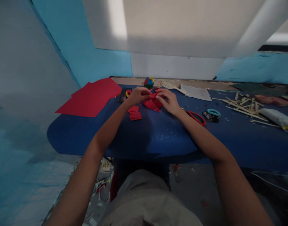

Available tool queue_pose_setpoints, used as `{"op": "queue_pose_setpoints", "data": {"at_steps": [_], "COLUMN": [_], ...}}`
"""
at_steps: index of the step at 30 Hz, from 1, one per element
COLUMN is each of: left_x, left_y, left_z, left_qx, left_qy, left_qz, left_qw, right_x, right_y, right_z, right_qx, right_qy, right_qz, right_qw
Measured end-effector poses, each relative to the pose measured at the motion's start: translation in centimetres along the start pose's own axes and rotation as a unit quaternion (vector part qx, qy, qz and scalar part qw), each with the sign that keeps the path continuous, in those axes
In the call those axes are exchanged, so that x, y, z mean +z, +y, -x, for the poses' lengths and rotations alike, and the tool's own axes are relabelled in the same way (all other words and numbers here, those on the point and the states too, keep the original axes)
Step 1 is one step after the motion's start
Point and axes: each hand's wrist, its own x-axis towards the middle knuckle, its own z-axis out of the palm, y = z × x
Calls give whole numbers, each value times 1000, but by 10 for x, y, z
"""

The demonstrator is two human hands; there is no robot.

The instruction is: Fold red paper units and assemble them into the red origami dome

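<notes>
Red paper strip [154, 95], one, long axis crosswise, pinched at its ends between left hand [139, 95] and right hand [169, 100], both equally near, over red pleated papers [150, 104]

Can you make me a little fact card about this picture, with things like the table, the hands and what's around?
Table: blue table
Left hand: left hand, fingers pinching a small red piece
Right hand: right hand, fingers on the same piece
Under the hands: a heap of red bits
Nearer the person: small red cards
Far left: big red sheets
Behind the hands: a round multicoloured thing
Right side: scattered pale sticks
</notes>
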Motion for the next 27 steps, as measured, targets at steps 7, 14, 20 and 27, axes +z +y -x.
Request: {"op": "queue_pose_setpoints", "data": {"at_steps": [7, 14, 20, 27], "left_x": [10, 12, 15, 16], "left_y": [-1, 3, 7, 14], "left_z": [1, 0, 2, 4], "left_qx": [47, 86, 88, 62], "left_qy": [9, 57, 67, 85], "left_qz": [-77, -86, -57, -87], "left_qw": [996, 991, 992, 991], "right_x": [6, 6, 6, 8], "right_y": [-3, -5, -7, -10], "right_z": [-1, -3, -5, -7], "right_qx": [138, 259, 279, 299], "right_qy": [33, 10, 40, 60], "right_qz": [-96, -295, -336, -358], "right_qw": [985, 920, 899, 882]}}
